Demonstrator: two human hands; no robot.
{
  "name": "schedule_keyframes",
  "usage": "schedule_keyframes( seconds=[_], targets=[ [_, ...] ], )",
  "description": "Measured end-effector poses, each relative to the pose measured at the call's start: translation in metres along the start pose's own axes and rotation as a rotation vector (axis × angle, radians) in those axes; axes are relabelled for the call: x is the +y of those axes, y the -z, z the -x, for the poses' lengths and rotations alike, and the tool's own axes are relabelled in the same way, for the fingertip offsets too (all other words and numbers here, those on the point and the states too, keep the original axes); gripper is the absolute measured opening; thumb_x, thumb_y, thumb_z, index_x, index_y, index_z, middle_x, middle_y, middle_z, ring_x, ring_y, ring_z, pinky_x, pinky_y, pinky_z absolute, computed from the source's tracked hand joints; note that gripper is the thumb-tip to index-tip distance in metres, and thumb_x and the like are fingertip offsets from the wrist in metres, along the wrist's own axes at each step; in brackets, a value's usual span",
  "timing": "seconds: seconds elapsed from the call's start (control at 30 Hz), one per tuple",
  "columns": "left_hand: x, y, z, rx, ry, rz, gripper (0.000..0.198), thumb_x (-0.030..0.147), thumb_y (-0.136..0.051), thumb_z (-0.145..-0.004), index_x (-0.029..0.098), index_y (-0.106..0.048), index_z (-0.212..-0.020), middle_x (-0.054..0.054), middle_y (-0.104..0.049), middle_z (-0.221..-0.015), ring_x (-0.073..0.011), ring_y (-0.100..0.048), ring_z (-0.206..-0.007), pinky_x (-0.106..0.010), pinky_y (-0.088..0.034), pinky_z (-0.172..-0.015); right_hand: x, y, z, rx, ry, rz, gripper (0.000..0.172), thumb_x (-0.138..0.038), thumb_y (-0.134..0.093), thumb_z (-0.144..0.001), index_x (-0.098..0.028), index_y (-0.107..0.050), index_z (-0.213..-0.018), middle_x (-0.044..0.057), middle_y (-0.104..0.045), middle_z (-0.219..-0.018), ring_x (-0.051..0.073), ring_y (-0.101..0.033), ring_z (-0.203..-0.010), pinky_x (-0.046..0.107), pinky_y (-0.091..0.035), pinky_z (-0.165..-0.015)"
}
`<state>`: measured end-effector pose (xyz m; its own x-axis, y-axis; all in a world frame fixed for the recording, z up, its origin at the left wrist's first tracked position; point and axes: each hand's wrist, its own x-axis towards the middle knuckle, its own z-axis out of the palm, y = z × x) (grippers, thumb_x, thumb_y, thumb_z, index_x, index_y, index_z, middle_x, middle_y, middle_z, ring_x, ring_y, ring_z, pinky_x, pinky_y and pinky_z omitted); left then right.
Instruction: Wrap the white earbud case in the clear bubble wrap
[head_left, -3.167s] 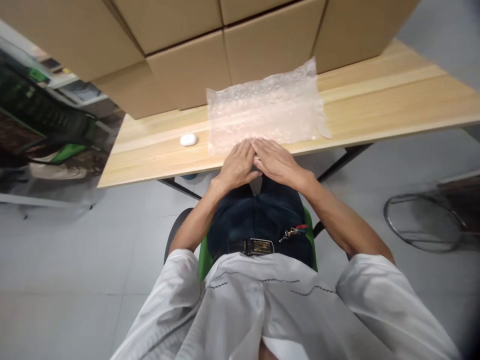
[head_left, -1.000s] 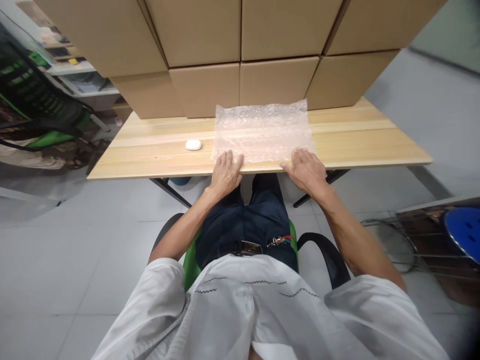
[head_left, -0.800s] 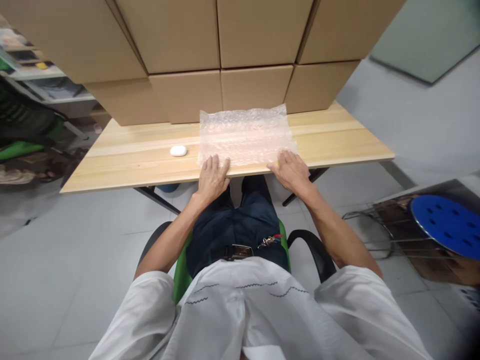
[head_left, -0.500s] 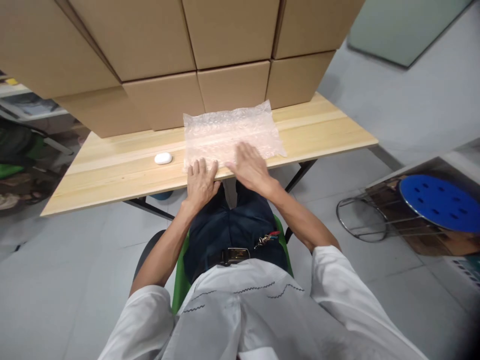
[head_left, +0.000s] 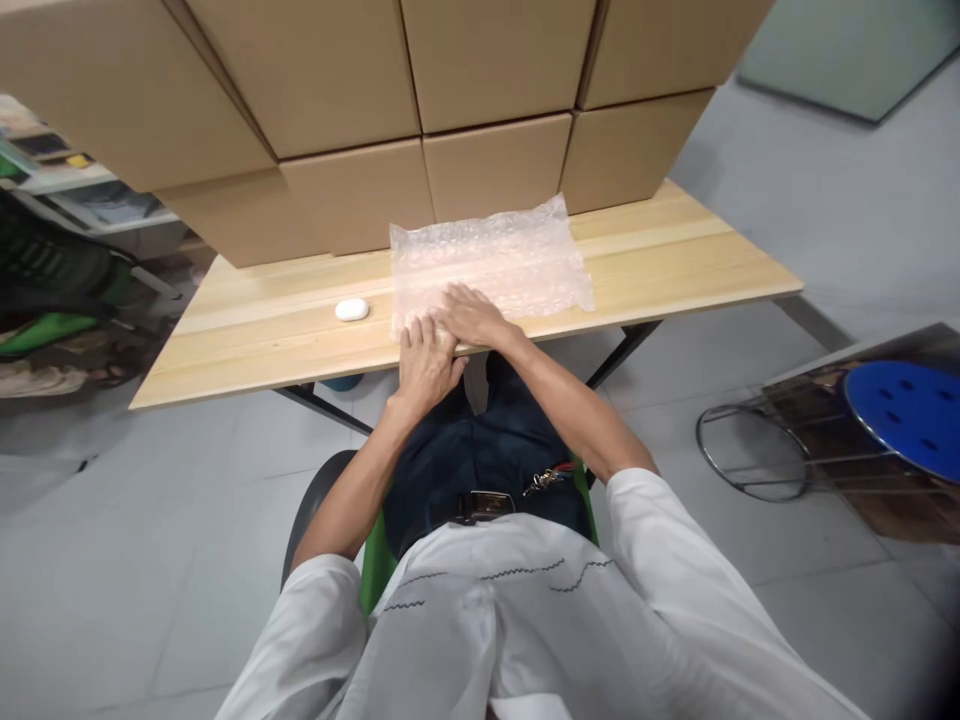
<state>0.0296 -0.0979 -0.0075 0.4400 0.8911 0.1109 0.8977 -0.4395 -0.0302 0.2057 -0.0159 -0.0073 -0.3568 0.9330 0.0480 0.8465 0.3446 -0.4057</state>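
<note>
A clear sheet of bubble wrap (head_left: pixel 510 255) lies flat on the wooden table (head_left: pixel 277 340), its near side at the front edge. My left hand (head_left: pixel 427 365) rests on its near left corner, fingers stretched forward and thumb at the table edge. Just beyond it, my right hand (head_left: pixel 472 315) lies flat on the wrap with its fingers pointing left, almost meeting the left hand's fingertips. To the left of the wrap sits a small white rounded case (head_left: pixel 352 309), which neither hand touches.
Stacked cardboard boxes (head_left: pixel 495 160) form a wall along the back of the table. A blue-topped stool (head_left: pixel 911 415) stands on the floor at the right. On the left are a dark chair (head_left: pixel 60 260) and white shelves. I sit on a green chair (head_left: pixel 379 565).
My right hand has slid left across the bubble wrap toward my left hand. The left hand stays on the near left corner. The whole view has shifted slightly.
</note>
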Motion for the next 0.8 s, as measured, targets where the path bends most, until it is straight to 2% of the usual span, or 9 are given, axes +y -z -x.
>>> schedule_keyframes(
  seconds=[0.1,0.2,0.4,0.53,0.7,0.8],
  targets=[
    [0.001,0.003,0.003,-0.018,-0.008,-0.012,0.078,0.048,-0.061,-0.126,0.020,-0.051,-0.198,-0.029,-0.042,-0.206,-0.0569,-0.040,-0.193,-0.075,-0.034,-0.155,0.019,0.013,0.010,-0.035,-0.186,0.069,0.094,-0.061,-0.031,-0.130,0.001,-0.035,-0.201,0.026,-0.022,-0.213,0.041,-0.019,-0.201,0.059,-0.016,-0.164],
    [0.002,0.004,0.004,-0.027,-0.009,-0.020,0.080,0.049,-0.061,-0.127,0.022,-0.046,-0.201,-0.030,-0.041,-0.207,-0.0573,-0.039,-0.193,-0.075,-0.033,-0.155,0.034,0.025,0.022,-0.050,-0.238,0.107,0.098,-0.059,-0.033,-0.129,0.006,-0.028,-0.202,0.028,-0.018,-0.213,0.041,-0.016,-0.202,0.057,-0.015,-0.164],
    [0.000,0.001,0.004,-0.008,-0.012,-0.021,0.079,0.052,-0.062,-0.128,0.025,-0.047,-0.200,-0.027,-0.044,-0.205,-0.0560,-0.042,-0.191,-0.074,-0.033,-0.155,0.076,0.036,0.039,-0.017,-0.327,0.163,0.098,-0.062,-0.032,-0.127,-0.001,-0.028,-0.204,0.025,-0.018,-0.214,0.044,-0.016,-0.202,0.063,-0.016,-0.163],
    [-0.002,0.000,0.004,0.002,-0.013,-0.007,0.077,0.056,-0.061,-0.129,0.026,-0.050,-0.199,-0.028,-0.045,-0.204,-0.0556,-0.044,-0.189,-0.072,-0.034,-0.155,0.102,0.045,0.051,-0.008,-0.366,0.183,0.101,-0.064,-0.030,-0.127,0.002,-0.027,-0.203,0.028,-0.018,-0.213,0.044,-0.017,-0.201,0.063,-0.017,-0.163],
    [-0.004,0.002,0.005,0.009,-0.015,-0.002,0.077,0.060,-0.058,-0.129,0.025,-0.052,-0.197,-0.027,-0.047,-0.204,-0.0539,-0.045,-0.190,-0.071,-0.034,-0.155,0.116,0.052,0.061,0.013,-0.402,0.193,0.102,-0.060,-0.031,-0.125,0.009,-0.028,-0.200,0.032,-0.019,-0.212,0.046,-0.020,-0.201,0.065,-0.018,-0.162],
    [-0.006,0.007,0.005,-0.010,-0.034,0.003,0.077,0.064,-0.058,-0.128,0.026,-0.056,-0.195,-0.026,-0.046,-0.205,-0.0540,-0.046,-0.190,-0.071,-0.036,-0.155,0.119,0.050,0.064,0.043,-0.403,0.187,0.101,-0.061,-0.032,-0.125,0.007,-0.032,-0.200,0.034,-0.025,-0.210,0.048,-0.024,-0.199,0.072,-0.018,-0.161]
  ],
)
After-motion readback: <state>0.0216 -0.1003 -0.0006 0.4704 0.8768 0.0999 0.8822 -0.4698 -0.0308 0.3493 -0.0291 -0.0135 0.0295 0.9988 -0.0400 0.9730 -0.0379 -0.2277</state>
